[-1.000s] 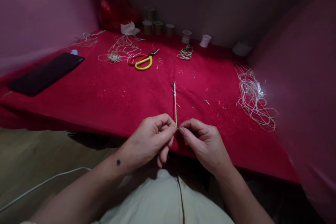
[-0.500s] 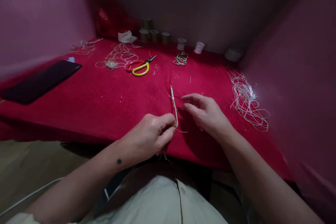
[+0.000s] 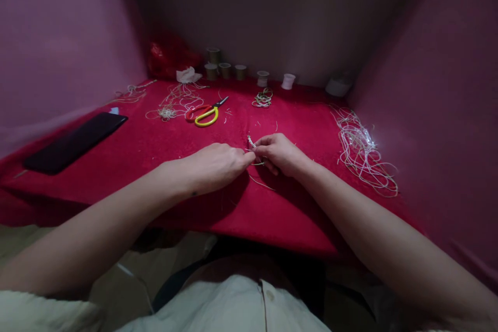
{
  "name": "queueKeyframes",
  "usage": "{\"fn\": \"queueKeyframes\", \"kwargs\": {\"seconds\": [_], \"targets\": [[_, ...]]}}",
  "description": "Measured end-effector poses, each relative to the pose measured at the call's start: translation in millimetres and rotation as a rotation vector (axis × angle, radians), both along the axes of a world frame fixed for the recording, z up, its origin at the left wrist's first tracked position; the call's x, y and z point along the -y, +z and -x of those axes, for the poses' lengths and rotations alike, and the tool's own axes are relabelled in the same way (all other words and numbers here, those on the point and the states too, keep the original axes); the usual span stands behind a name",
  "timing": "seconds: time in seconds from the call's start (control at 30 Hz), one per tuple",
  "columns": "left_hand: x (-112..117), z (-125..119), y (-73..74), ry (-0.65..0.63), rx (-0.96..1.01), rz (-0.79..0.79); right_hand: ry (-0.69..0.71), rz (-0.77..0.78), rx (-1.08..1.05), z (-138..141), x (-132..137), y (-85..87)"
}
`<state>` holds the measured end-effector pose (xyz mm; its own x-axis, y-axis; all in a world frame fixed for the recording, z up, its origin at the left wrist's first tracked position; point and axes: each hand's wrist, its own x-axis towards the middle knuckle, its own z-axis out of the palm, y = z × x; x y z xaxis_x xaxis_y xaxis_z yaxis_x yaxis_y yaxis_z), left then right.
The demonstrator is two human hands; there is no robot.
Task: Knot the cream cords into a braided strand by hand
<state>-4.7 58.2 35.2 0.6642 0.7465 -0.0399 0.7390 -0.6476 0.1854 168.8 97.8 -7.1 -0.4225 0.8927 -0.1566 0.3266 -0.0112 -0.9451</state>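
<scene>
A short braided cord (image 3: 251, 141) in white and pale green rises from the red cloth at the middle of the table. My right hand (image 3: 280, 153) pinches it just below its top, thumb and forefinger together. Against those fingertips is my left hand (image 3: 220, 165), its fingers closed on the cord's strands at the same spot. A loose strand (image 3: 261, 182) trails on the cloth below both hands. The fingers hide most of the braid, and exactly which strands each hand grips is hard to see.
Scissors (image 3: 207, 115) with red and yellow handles lie beyond my left hand. A black phone (image 3: 75, 142) is at the left. Tangled cords (image 3: 361, 150) lie at the right, more (image 3: 179, 101) at the back left. Several thread spools (image 3: 240, 72) stand along the back wall.
My left hand has moved up and forward from near the table edge to the braid. My right hand, open before, has moved left and closed on the cord. The camera view has tilted slightly upward.
</scene>
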Motion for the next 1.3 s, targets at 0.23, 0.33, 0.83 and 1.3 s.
{"fn": "queueKeyframes", "kwargs": {"seconds": [0.23,0.33,0.83,1.3], "targets": [[-46.2,5.9,-18.5,-0.120,0.140,0.107,0.050,0.026,-0.038,-6.3,0.5,-0.3],[-54.2,7.0,-25.7,-0.123,0.183,0.094,0.017,0.063,-0.064,-5.1,2.4,-0.4],[-55.4,11.0,-34.0,0.143,0.498,0.534,-0.104,0.025,-0.045,1.7,6.4,-2.4],[-56.4,10.1,-32.8,0.246,0.609,0.741,-0.114,0.053,-0.069,0.2,8.2,0.8]]}}
